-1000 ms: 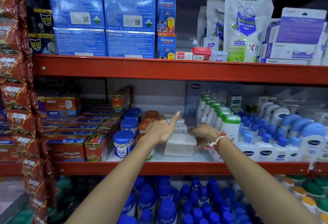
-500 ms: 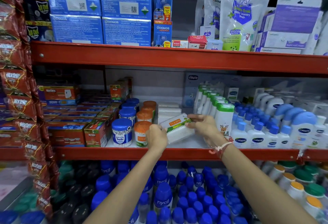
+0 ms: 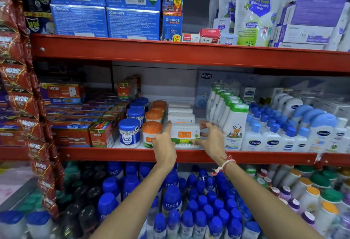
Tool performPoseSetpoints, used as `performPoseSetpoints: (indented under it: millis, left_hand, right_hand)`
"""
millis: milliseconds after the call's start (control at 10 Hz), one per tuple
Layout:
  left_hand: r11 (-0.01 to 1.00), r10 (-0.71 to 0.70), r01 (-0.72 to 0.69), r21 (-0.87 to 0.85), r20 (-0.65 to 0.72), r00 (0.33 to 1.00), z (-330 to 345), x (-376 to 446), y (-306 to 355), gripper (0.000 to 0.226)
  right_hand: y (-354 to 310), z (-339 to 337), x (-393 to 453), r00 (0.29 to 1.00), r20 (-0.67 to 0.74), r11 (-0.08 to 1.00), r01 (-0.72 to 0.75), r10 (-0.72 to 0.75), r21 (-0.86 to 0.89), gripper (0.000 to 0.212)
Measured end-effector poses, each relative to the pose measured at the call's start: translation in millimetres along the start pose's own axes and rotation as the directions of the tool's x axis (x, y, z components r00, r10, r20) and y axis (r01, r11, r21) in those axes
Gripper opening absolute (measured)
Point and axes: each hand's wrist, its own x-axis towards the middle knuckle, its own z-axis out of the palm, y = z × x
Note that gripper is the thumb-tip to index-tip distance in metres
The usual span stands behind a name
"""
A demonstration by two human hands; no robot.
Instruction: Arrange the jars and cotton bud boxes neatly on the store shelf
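Observation:
A clear Tulips cotton bud box (image 3: 186, 135) with an orange and green label stands upright at the front of the middle red shelf (image 3: 121, 153). My left hand (image 3: 164, 145) grips its left end and my right hand (image 3: 212, 141) grips its right end. Behind it runs a row of similar white cotton bud boxes (image 3: 180, 112). To the left stand orange-lidded jars (image 3: 151, 127) and blue-lidded jars of buds (image 3: 129, 132) in rows running to the back.
Mortein cartons (image 3: 103, 134) fill the shelf's left part. White baby bottles with green caps (image 3: 234, 125) and blue-capped Cetaphil bottles (image 3: 272, 140) crowd the right. Blue Nycil bottles (image 3: 171, 199) fill the shelf below. Blue Odomos boxes (image 3: 132, 5) sit above.
The cotton bud box lay flat on the shelf, was lifted and tilted, and now stands upright with its label facing out. Both hands came forward onto its ends.

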Motion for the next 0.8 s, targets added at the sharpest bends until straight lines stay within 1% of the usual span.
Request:
performPoseSetpoints:
  millis: [100,200,300,400,500,600,700,800]
  left_hand:
    - [0.992,0.04,-0.041,0.123,0.015,0.999,-0.1,-1.1,-2.1,0.067]
    - [0.975,0.056,-0.064,0.211,0.04,0.998,0.7,-1.0,-5.3,0.065]
    - [0.955,0.071,-0.084,0.286,0.056,0.996,2.5,-0.6,-7.7,0.066]
    - [0.94,0.077,-0.098,0.325,0.076,0.994,1.6,-1.3,-7.0,0.064]
    - [0.936,0.084,-0.113,0.333,0.101,0.991,-1.0,0.1,-6.5,0.062]
    - [0.908,0.102,-0.147,0.391,0.133,0.986,-3.4,0.6,-4.6,0.065]
    - [0.902,0.153,-0.195,0.385,0.137,0.979,-12.2,-0.8,-0.6,0.07]
    - [0.906,0.249,-0.279,0.319,0.135,0.959,-26.7,2.1,0.6,0.054]
  right_hand:
    - [1.1,3.5,-1.4,0.998,-0.048,0.998,0.045,-0.047,-0.041,0.061]
    - [0.9,6.6,-1.2,0.997,-0.061,0.998,0.045,-0.047,-0.038,0.059]
    - [3.8,9.2,0.5,0.995,-0.069,0.996,0.068,-0.071,-0.048,0.057]
    - [5.1,9.2,-1.7,0.994,-0.067,0.994,0.085,-0.089,-0.065,0.056]
    - [5.2,10.1,-1.7,0.993,-0.073,0.993,0.09,-0.096,-0.076,0.056]
    - [2.2,8.5,-4.1,0.996,-0.043,0.993,0.073,-0.077,-0.096,0.056]
    - [-4.6,7.0,-8.7,0.988,-0.082,0.975,0.115,-0.133,-0.193,0.051]
    - [-25.9,4.9,-14.2,0.935,-0.2,0.94,0.242,-0.292,-0.241,0.042]
